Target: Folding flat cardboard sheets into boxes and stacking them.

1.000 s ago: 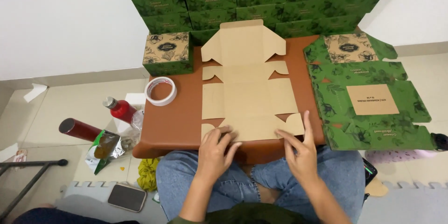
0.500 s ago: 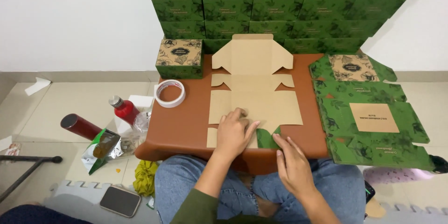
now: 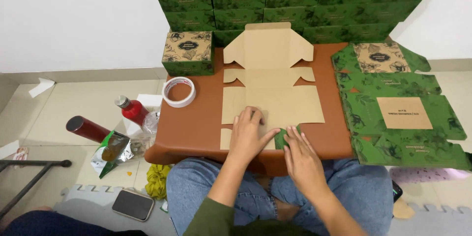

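Note:
A flat unfolded cardboard box blank (image 3: 271, 81) lies brown side up on a small brown table (image 3: 196, 123). My left hand (image 3: 250, 132) presses flat on its near edge, fingers spread. My right hand (image 3: 301, 155) rests beside it on a near flap that is folded over and shows its green printed side (image 3: 281, 137). Both hands touch the blank at the table's front edge, above my knees in blue jeans.
A stack of flat green box blanks (image 3: 398, 113) lies at the table's right. A folded green box (image 3: 188, 53) and a tape roll (image 3: 178, 91) sit at left. Stacked green boxes (image 3: 295, 0) line the wall. Bottles (image 3: 132, 110), a snack bag and a phone (image 3: 132, 204) lie on the floor at left.
My hands have come together at the blank's near edge. The near right flap has been folded over, green side up. My view has shifted lower and closer.

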